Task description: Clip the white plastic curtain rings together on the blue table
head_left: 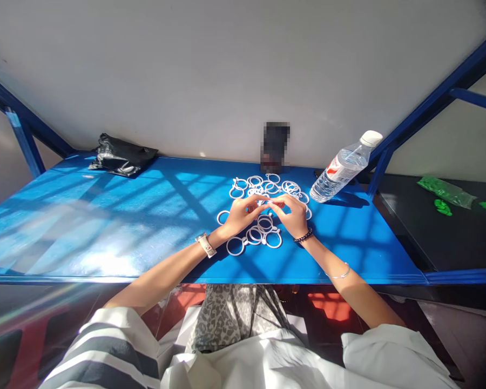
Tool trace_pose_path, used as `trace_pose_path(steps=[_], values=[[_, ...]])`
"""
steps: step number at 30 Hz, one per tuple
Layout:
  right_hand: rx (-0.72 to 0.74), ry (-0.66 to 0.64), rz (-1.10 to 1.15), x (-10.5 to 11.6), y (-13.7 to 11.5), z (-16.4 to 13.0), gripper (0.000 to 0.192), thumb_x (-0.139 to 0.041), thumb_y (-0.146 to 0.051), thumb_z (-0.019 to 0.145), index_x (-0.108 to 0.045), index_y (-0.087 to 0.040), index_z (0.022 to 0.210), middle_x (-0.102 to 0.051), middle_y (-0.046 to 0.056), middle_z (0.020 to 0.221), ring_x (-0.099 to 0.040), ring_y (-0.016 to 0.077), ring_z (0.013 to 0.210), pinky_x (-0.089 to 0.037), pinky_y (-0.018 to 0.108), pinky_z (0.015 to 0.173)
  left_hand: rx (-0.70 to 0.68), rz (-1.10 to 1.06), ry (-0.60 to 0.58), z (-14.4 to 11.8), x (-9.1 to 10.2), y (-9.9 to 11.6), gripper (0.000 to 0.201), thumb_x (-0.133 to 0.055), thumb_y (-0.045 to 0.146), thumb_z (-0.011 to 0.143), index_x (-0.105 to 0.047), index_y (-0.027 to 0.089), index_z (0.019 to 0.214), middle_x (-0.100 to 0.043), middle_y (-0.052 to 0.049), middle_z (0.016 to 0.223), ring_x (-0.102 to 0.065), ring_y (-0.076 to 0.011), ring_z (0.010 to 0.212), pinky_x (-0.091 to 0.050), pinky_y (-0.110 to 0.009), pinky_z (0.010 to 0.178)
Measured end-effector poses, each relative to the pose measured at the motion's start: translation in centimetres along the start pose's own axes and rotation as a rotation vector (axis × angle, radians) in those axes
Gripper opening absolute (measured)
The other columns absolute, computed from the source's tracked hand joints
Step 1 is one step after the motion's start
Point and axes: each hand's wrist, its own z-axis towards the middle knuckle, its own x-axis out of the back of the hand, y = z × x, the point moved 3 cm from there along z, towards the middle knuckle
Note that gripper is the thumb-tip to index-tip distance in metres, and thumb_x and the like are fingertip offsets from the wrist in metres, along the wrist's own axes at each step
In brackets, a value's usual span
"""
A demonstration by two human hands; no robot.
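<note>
My left hand [240,216] and my right hand [290,213] meet fingertip to fingertip above the middle of the blue table [178,216]. Both are closed in a pinch on a white curtain ring [269,202], mostly hidden by the fingers. More white rings with small eyelets lie around and beneath my hands. One group [256,181] spreads out beyond them, and several rings [254,235] lie close together on the near side. A single ring [223,218] rests just left of my left hand.
A water bottle [342,168] with a white cap stands right of the rings. A blurred dark object [275,145] is against the back wall. At the far left lies a black plastic bag [123,155]. Green items in a clear bag [445,192] rest on a dark surface at right.
</note>
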Motion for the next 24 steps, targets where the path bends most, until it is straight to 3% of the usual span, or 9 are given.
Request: trace_pose_path(steps=[14,24], values=[[0.091,-0.039,-0.030,-0.26,-0.20,-0.12,0.013,-0.061,-0.024,0.089,-0.072,-0.022,0.083,-0.075,0.003,0.084,-0.070,0.0189,0.077,-0.057,0.031,0.070,-0.123,0.044,0.055,-0.07,-0.06,-0.54,0.022,-0.060,0.037,0.088,-0.063,0.015,0.087,-0.053,0.006,0.049,-0.049,-0.0064,0.043,-0.036,-0.017,0.046],[0.094,-0.064,-0.047,-0.21,-0.60,0.02,0.008,-0.062,-0.023,0.088,-0.069,-0.022,0.089,-0.073,0.003,0.084,-0.068,0.0180,0.074,-0.056,0.031,0.066,-0.087,0.091,0.085,-0.27,-0.08,-0.75,0.026,-0.058,0.040,0.088,-0.057,0.016,0.078,-0.053,0.005,0.049,-0.046,-0.0065,0.044,-0.034,-0.018,0.046]])
